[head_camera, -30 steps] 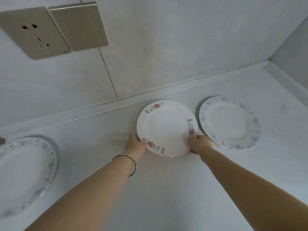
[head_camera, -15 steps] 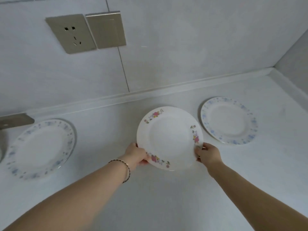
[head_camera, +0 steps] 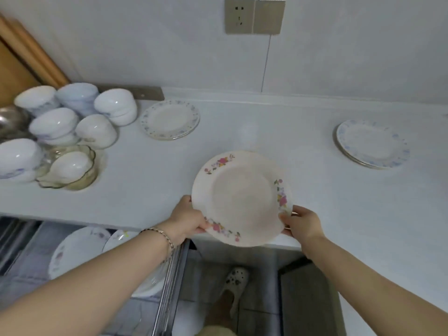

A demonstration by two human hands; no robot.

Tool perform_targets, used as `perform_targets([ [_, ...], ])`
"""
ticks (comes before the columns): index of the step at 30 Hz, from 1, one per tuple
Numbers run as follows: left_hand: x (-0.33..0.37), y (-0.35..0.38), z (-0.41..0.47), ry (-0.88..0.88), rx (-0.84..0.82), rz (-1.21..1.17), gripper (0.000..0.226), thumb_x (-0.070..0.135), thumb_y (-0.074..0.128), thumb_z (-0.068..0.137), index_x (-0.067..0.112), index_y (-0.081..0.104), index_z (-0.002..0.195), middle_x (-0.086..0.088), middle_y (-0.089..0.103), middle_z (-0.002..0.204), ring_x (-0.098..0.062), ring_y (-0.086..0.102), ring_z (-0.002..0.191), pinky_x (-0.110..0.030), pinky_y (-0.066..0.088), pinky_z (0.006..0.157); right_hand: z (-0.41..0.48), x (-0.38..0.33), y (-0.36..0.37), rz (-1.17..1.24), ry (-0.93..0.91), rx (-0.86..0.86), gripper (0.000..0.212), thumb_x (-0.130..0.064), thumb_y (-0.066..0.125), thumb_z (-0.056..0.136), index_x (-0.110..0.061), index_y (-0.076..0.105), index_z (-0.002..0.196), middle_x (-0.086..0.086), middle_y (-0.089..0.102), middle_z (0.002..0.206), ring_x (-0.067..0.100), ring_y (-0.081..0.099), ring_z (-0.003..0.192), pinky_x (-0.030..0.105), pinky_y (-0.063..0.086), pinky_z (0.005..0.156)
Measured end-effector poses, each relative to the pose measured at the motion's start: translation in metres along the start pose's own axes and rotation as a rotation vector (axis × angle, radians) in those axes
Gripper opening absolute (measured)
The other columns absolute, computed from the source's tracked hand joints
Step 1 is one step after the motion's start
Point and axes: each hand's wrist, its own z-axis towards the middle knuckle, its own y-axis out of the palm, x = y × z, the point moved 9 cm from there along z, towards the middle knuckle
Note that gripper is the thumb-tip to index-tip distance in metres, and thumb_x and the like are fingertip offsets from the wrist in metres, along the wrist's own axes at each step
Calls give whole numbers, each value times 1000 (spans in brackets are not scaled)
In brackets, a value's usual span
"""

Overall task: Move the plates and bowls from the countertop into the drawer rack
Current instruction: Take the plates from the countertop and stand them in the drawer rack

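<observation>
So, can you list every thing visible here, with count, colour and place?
flowered plate: one, white with pink flowers, held over the countertop's front edge
blue-rimmed plates: stack, number unclear, white and blue, countertop right
dotted-rim plates: stack, number unclear, white, countertop back
upturned bowls: at least seven, white, countertop left
glass bowl: one, clear, countertop left, white bowl inside
drawer rack: one, metal, open below the countertop, left
racked plates: at least two, white, in the drawer rack
socket: one, beige, wall
slipper: one, cream, floor
left grip: one, holding the plate's left rim
right grip: one, holding the plate's right rim
</observation>
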Motion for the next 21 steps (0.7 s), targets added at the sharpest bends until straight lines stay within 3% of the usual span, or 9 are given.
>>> perform_targets([
  [4, -61, -62, -47, -93, 35, 17, 48, -24, 59, 73, 12, 42, 99, -8, 56, 101, -31, 58, 111, -37, 54, 83, -62, 26, 53, -108, -6, -132, 28, 3, 53, 90, 3, 59, 117, 11, 63, 96, 29, 62, 91, 34, 53, 82],
  [7, -105, -113, -75, -173, 43, 60, 39, -25, 60, 72, 11, 51, 82, -6, 61, 85, -23, 64, 84, -39, 56, 83, -97, 44, 101, -162, -11, -254, 30, 4, 54, 89, 4, 57, 119, 6, 63, 89, 28, 60, 91, 37, 54, 82],
  [10, -146, -169, -97, -253, 51, 137, 38, -22, 64, 71, 3, 58, 100, -9, 66, 89, -18, 63, 75, -28, 59, 63, -127, 68, 156, -209, 2, -351, 32, 6, 55, 88, 2, 55, 119, 0, 60, 83, 28, 60, 93, 41, 55, 84],
  [12, -174, -206, -111, -308, 67, 140, 42, -21, 66, 71, 4, 56, 104, -8, 65, 90, -17, 63, 76, -25, 58, 58, -147, 85, 192, -252, 8, -397, 32, 5, 56, 87, 1, 55, 119, 0, 60, 86, 28, 61, 94, 42, 56, 84],
  [16, -223, -278, -125, -353, 108, 93, 53, -25, 65, 69, 2, 50, 112, -14, 64, 105, -24, 63, 87, -36, 55, 79, -180, 120, 265, -277, 69, -473, 30, 4, 56, 87, -1, 55, 117, 5, 59, 94, 27, 61, 93, 38, 56, 82],
  [19, -250, -329, -121, -364, 119, 79, 41, -27, 62, 71, 7, 50, 91, -9, 61, 86, -22, 61, 79, -41, 53, 87, -194, 146, 319, -262, 146, -476, 28, 4, 57, 87, 2, 57, 115, 11, 60, 101, 29, 61, 93, 41, 57, 82],
  [21, -265, -364, -109, -362, 128, 80, 41, -28, 61, 70, 8, 51, 87, -8, 60, 84, -26, 60, 87, -43, 53, 87, -195, 162, 358, -251, 189, -452, 30, 5, 57, 87, 5, 56, 116, 14, 59, 100, 30, 60, 91, 36, 60, 68],
])
